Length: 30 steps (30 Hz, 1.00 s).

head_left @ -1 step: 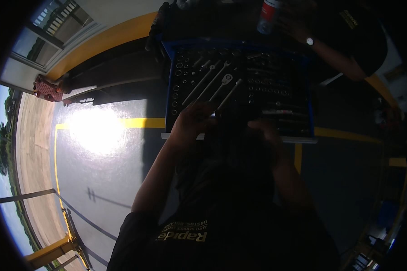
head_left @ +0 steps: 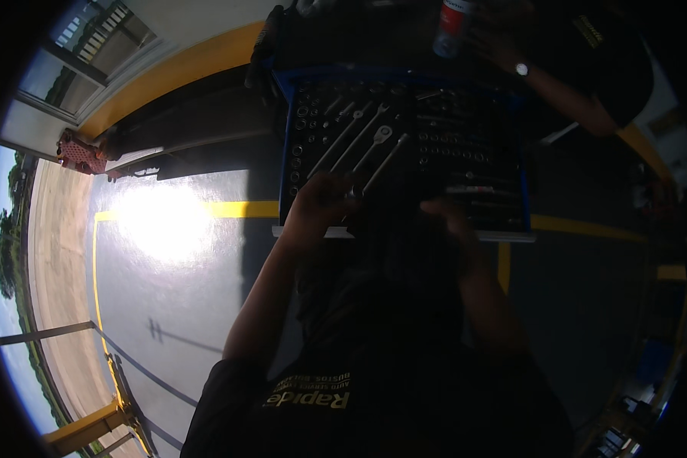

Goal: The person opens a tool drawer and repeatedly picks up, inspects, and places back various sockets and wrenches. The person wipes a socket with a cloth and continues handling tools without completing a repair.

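Note:
An open tool drawer (head_left: 288, 164) lies before me, its dark tray set with sockets and hand tools. Over its near left part is my left hand (head_left: 319, 204), fingers curled in beside the handle ends of several long tools. A small glint shows at its fingertips, but what it holds is too dark to name. Among those tools are a ratchet (head_left: 382, 135) and a combination wrench (head_left: 366, 126). My right hand (head_left: 449, 218) hovers near the drawer's front edge, its fingers lost in shadow. A dark shape between my hands hides part of the tray.
Beyond the drawer, a co-worker's hand (head_left: 496, 47), with a watch on the wrist, is beside a red-labelled can (head_left: 451, 29) on the dark cabinet top. A yellow floor line (head_left: 240, 208) runs past the drawer. Sunlight glares off the grey floor (head_left: 164, 217) at left.
My left hand's fingers have shifted slightly, and the glint at their tips has moved a little to the left. The drawer and its tools stay put.

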Tool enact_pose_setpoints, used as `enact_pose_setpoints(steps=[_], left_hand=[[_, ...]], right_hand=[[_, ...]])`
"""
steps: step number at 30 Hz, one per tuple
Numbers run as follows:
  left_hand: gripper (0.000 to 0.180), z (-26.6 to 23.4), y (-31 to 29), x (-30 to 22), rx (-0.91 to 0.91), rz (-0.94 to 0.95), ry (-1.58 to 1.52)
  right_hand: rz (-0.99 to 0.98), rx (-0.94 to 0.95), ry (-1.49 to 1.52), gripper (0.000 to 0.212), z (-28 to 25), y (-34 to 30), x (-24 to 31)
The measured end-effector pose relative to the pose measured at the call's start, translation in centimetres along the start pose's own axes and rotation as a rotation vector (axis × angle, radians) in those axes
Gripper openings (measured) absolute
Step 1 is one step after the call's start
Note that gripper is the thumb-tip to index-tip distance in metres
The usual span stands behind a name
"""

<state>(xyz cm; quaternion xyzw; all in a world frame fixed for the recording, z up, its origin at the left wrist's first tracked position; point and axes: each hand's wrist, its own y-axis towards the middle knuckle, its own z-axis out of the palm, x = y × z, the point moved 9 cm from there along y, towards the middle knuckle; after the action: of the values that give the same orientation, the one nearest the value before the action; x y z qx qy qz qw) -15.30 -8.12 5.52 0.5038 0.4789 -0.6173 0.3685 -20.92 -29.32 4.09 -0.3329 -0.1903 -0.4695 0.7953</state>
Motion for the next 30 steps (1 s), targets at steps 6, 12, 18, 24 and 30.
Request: enact_pose_setpoints(steps=[6,12,18,24,30], left_hand=[[0.029,-7.0,3.5,1.9,-0.198,0.158,0.449],[0.034,-11.7,9.8,-1.3,-0.377,0.232,0.739],[0.037,-14.1,13.5,1.1,-0.53,0.302,1.02],[0.038,-16.2,13.4,3.7,-0.506,0.407,0.833],[0.041,-15.5,14.9,4.5,-0.351,0.234,0.639]], right_hand=[[-0.173,-0.224,-0.154,0.042,-9.4,3.0,-0.3],[-0.294,-0.288,-0.538,0.044,-7.0,3.3,1.5],[-0.212,-0.316,-0.42,0.054,-5.8,3.3,1.1],[-0.181,-0.291,-0.49,0.058,-5.5,3.3,0.6],[-0.243,-0.196,-0.567,0.061,-5.6,4.0,0.1]])
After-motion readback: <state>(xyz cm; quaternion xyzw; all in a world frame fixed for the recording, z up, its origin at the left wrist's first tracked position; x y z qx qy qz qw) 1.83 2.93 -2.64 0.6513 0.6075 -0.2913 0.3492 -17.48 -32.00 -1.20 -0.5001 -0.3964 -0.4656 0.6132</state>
